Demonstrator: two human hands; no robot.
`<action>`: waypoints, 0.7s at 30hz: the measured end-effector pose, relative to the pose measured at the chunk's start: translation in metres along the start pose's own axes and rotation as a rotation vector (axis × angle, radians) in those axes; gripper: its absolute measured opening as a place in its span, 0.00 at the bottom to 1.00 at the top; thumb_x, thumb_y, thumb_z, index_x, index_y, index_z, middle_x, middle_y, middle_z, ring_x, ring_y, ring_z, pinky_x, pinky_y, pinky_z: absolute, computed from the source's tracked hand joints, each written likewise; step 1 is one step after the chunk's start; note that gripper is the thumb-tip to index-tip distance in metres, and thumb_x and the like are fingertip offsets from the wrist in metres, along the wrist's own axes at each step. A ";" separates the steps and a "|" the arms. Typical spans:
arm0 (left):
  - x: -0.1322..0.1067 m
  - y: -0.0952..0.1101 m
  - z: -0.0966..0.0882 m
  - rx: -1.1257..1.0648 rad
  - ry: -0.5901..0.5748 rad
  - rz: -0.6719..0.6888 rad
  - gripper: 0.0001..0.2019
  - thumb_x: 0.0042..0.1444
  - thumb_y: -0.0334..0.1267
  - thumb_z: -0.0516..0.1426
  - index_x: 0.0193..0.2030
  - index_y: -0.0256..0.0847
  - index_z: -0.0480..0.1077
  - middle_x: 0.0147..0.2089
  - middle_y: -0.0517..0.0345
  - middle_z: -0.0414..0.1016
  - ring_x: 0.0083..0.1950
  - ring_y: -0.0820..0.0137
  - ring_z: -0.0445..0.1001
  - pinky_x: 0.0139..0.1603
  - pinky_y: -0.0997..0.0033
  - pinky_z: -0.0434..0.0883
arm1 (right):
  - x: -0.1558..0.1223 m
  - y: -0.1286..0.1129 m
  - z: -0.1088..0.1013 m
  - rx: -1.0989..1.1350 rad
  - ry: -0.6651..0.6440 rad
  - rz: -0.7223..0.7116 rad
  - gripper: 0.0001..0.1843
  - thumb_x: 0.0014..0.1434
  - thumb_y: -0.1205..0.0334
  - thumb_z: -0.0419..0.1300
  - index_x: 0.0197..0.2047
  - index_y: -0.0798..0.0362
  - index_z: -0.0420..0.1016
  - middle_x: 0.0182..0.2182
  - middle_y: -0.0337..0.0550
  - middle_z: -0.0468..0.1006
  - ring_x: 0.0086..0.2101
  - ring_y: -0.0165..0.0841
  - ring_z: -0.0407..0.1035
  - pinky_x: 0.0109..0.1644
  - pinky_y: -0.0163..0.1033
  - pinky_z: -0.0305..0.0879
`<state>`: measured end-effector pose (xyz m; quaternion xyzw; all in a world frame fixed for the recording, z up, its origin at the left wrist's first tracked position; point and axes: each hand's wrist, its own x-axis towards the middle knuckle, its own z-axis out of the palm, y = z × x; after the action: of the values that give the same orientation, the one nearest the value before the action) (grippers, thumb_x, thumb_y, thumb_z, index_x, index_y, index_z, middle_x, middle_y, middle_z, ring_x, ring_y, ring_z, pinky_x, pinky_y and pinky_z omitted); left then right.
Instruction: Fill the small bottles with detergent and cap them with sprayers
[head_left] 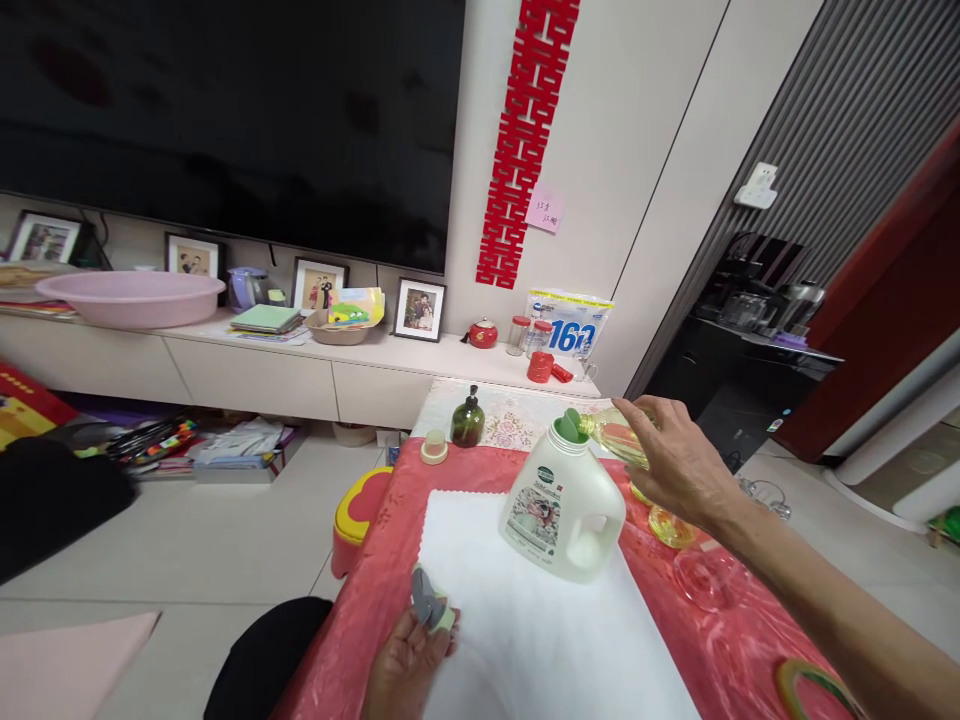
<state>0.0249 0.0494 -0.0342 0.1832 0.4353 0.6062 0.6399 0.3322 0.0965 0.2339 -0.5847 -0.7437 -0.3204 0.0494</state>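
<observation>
My right hand point(675, 455) grips a clear cup of yellow liquid point(619, 437), tilted toward a green funnel point(571, 426) set in the mouth of a white jug point(562, 505). The jug stands on a white cloth point(540, 620) over a red tablecloth point(375, 590). At the near left edge of the cloth, my left hand point(409, 660) is closed on a small grey and green object point(429, 600), possibly a cap.
A dark green pump bottle point(468, 418) and a round lid point(434, 447) stand at the table's far end. Clear glassware point(705, 575) and a tape roll point(814, 688) lie right of the jug. A yellow and red stool point(358, 515) stands left of the table. A cluttered shelf point(247, 345) runs beneath the television.
</observation>
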 end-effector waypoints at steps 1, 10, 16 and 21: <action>-0.001 0.001 0.001 -0.002 -0.003 0.001 0.33 0.23 0.51 0.78 0.39 0.37 0.80 0.35 0.47 0.85 0.32 0.64 0.79 0.33 0.71 0.74 | 0.001 -0.001 -0.002 -0.013 -0.015 -0.001 0.40 0.51 0.70 0.57 0.68 0.58 0.59 0.56 0.55 0.61 0.52 0.43 0.57 0.51 0.44 0.69; -0.001 0.002 0.001 0.009 0.000 -0.001 0.33 0.25 0.52 0.77 0.39 0.38 0.79 0.36 0.47 0.84 0.34 0.60 0.81 0.34 0.67 0.74 | 0.011 -0.003 -0.012 -0.127 -0.089 -0.020 0.43 0.48 0.72 0.59 0.69 0.54 0.62 0.58 0.54 0.60 0.53 0.44 0.57 0.49 0.42 0.67; 0.001 0.001 -0.001 0.013 -0.013 0.007 0.32 0.26 0.52 0.77 0.40 0.38 0.79 0.36 0.48 0.84 0.34 0.61 0.80 0.34 0.67 0.74 | 0.013 -0.003 -0.015 -0.163 -0.106 -0.025 0.43 0.48 0.73 0.59 0.69 0.52 0.62 0.58 0.53 0.59 0.53 0.43 0.57 0.48 0.41 0.66; 0.000 0.000 -0.001 0.015 -0.008 -0.002 0.33 0.25 0.52 0.77 0.39 0.38 0.79 0.35 0.49 0.84 0.34 0.61 0.80 0.34 0.67 0.74 | 0.013 -0.003 -0.017 -0.187 -0.090 -0.050 0.42 0.47 0.72 0.59 0.68 0.52 0.64 0.58 0.53 0.60 0.53 0.42 0.58 0.47 0.40 0.65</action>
<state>0.0243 0.0496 -0.0348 0.1898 0.4373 0.6016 0.6409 0.3201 0.0981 0.2522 -0.5817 -0.7264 -0.3629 -0.0471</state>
